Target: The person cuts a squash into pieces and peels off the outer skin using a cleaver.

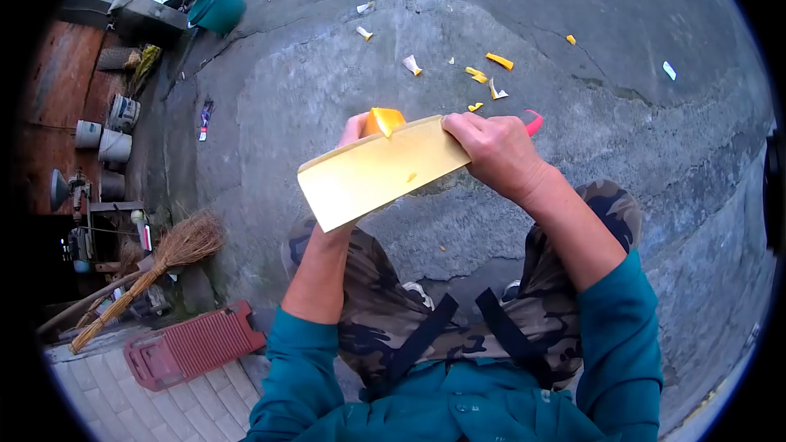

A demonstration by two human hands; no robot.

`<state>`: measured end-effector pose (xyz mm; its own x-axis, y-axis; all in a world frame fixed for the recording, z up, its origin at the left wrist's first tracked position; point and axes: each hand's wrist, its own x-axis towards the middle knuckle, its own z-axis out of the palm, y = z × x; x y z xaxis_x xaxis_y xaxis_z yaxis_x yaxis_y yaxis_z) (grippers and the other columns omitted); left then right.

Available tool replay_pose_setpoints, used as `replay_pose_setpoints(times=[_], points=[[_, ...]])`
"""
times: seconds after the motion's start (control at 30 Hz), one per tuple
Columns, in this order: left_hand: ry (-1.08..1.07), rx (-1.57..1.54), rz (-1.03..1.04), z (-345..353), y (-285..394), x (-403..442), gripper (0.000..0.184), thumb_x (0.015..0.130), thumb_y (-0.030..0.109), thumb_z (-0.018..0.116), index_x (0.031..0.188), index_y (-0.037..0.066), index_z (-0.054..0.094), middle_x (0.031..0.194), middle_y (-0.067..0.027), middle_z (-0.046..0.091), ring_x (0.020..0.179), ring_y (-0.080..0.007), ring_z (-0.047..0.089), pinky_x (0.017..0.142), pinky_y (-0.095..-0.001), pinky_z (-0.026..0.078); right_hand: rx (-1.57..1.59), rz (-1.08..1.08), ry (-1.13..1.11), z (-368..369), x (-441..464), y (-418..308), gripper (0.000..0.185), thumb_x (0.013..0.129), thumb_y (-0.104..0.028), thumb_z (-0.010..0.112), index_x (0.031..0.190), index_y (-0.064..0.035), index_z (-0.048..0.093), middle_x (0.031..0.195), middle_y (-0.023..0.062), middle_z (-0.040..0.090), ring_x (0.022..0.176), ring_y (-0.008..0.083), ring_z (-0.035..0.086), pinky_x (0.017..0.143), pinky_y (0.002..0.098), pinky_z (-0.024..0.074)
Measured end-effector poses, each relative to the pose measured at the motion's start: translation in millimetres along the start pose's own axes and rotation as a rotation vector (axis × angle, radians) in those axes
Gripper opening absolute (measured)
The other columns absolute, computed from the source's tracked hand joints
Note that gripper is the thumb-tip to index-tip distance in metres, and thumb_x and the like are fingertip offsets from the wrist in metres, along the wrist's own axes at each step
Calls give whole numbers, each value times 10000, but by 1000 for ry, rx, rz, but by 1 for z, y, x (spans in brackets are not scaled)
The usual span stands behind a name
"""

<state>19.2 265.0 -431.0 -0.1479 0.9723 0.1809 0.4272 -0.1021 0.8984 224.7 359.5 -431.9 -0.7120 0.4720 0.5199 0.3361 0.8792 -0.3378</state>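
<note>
Grey concrete (pixel 270 82) spreads beneath the camera I monitor from afar, bordered at far left by a rust-brown wooden wall (pixel 65 74) and pale buckets (pixel 115 146). A straw broom (pixel 184 247) leans beside them, with a ribbed red plastic piece (pixel 192 344) below it and a green bucket (pixel 217 8) beyond. Near the centre, my left hand (pixel 354 128) grips an orange chunk (pixel 383 119), apparently some firm vegetable or fruit, just behind the upper edge of a broad, yellow-toned blade (pixel 368 176); most of those fingers are hidden, so I cannot tell how tightly they curl. An orange fleck (pixel 412 177) sticks to the blade's face. Orange and whitish scraps (pixel 499 61) lie scattered on the ground ahead. My right hand (pixel 495 151) is closed firmly around the blade's near end, a curved pink tip (pixel 535 123), probably its handle, showing past the knuckles. Farther right lies a lone white scrap (pixel 669 71). I judge the step in hand to be trimming or slicing the chunk; the next move calls for a steady left grip, fingertips well away from the edge, and a controlled right-hand stroke.
</note>
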Motion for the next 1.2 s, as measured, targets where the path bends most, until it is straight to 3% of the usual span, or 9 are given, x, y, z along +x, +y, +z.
replay_pose_setpoints(times=[0.07, 0.2, 0.23, 0.4, 0.7, 0.9, 1.0, 1.1, 1.2], points=[[-12, -13, 41, -1, -1, 0, 575, 800, 277, 736, 1239, 38, 452, 1094, -74, 569, 986, -152, 592, 851, -285, 479, -9, 56, -16, 4, -1, 3, 107, 796, -84, 583, 870, -77, 506, 738, 77, 624, 651, 254, 669, 516, 362, 522], [-92, 234, 64, -5, 18, 4, 780, 542, 144, 840, 1216, 12, 473, 1115, -89, 574, 997, -173, 579, 901, -319, 470, -31, 316, -84, 21, -4, 29, 48, 825, -49, 548, 857, -63, 515, 762, 113, 646, 699, 315, 666, 582, 419, 527], [-19, -60, -240, -3, 34, 2, 778, 524, 121, 828, 1208, 4, 478, 1117, -92, 576, 1004, -179, 578, 914, -329, 466, -36, 395, -109, 22, -7, 41, 24, 836, -58, 551, 843, -55, 528, 783, 122, 659, 731, 334, 659, 609, 441, 518], [49, -424, -317, -14, 39, 6, 846, 518, 60, 804, 1274, 24, 425, 1135, -79, 560, 1079, -199, 557, 957, -333, 448, 257, 525, 3, 16, 5, 20, 78, 821, -97, 623, 863, -68, 563, 796, 139, 663, 740, 341, 653, 633, 445, 507], [83, -720, -292, -16, 9, 0, 771, 570, 29, 755, 1279, 53, 454, 1166, -62, 569, 1119, -215, 547, 983, -352, 440, 169, -49, 182, -15, 16, -38, 174, 728, -65, 617, 870, -51, 517, 668, 69, 536, 563, 214, 618, 478, 321, 487], [165, -807, -291, -10, -8, -10, 693, 615, 48, 734, 1264, 42, 491, 1160, -64, 589, 1097, -218, 568, 983, -362, 445, 187, -61, 202, -23, 15, -46, 240, 725, -43, 615, 958, -35, 558, 682, 77, 561, 572, 223, 623, 500, 329, 496], [101, -782, -302, -9, 3, -3, 655, 638, 57, 723, 1257, 37, 509, 1157, -66, 599, 1086, -219, 579, 982, -368, 447, 656, 229, 242, -28, 17, -46, 152, 812, -43, 647, 932, -39, 554, 750, 136, 614, 637, 274, 647, 539, 360, 500], [54, -722, -285, -1, 29, 8, 853, 569, -41, 780, 1303, 91, 365, 1158, -68, 546, 1108, -209, 558, 967, -374, 470, 1608, 849, -125, -58, 26, -40, 156, 932, -140, 573, 826, -28, 548, 627, 39, 550, 442, 88, 437, 425, 245, 369], [66, -681, -295, -1, 32, 8, 877, 553, -91, 772, 1294, 108, 347, 1167, -62, 532, 1115, -205, 551, 971, -372, 474, 1949, 896, -119, -54, 22, -30, 128, 933, -134, 540, 896, -12, 541, 665, 23, 550, 400, 28, 336, 407, 199, 319]])
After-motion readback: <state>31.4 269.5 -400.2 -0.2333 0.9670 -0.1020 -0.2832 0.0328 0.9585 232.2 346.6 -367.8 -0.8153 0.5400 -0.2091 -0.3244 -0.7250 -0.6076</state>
